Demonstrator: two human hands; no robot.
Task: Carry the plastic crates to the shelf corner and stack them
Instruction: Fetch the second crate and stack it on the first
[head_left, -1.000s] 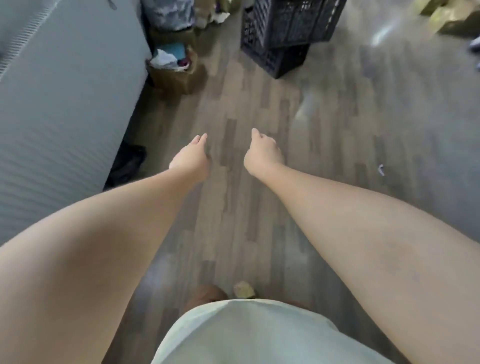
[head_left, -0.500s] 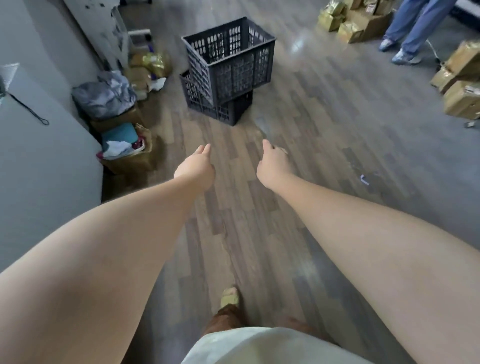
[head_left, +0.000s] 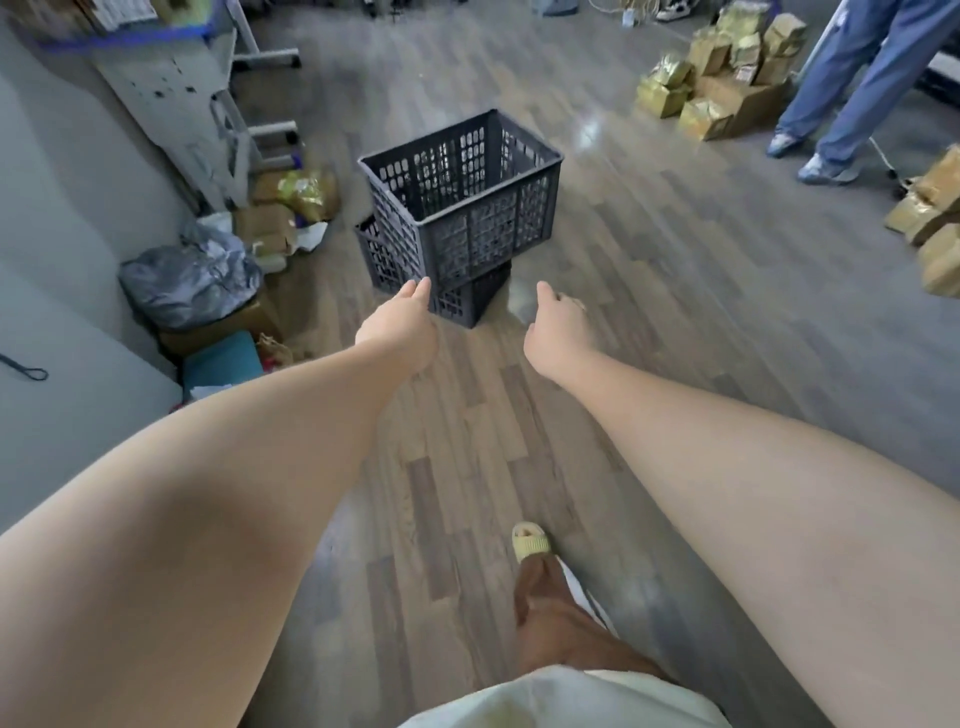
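Observation:
Two dark grey plastic crates stand stacked on the wood floor ahead. The upper crate (head_left: 467, 208) sits askew on the lower crate (head_left: 462, 301), which is mostly hidden beneath it. My left hand (head_left: 400, 327) reaches forward, its fingertips just short of the lower crate's near corner, holding nothing. My right hand (head_left: 558, 327) is stretched out to the right of the stack, fingers loosely curled and empty. Both crates look empty inside.
A grey wall (head_left: 62, 208) runs along the left with a leaning metal shelf frame (head_left: 176, 98), a grey bag (head_left: 192, 280), a teal box (head_left: 223, 361) and cartons at its foot. Gold-wrapped boxes (head_left: 717, 78) and a person's legs (head_left: 852, 88) are at the far right.
The view has tilted up and moved closer, so the crate stack now lies just beyond my hands. Both arms stay stretched forward with empty hands.

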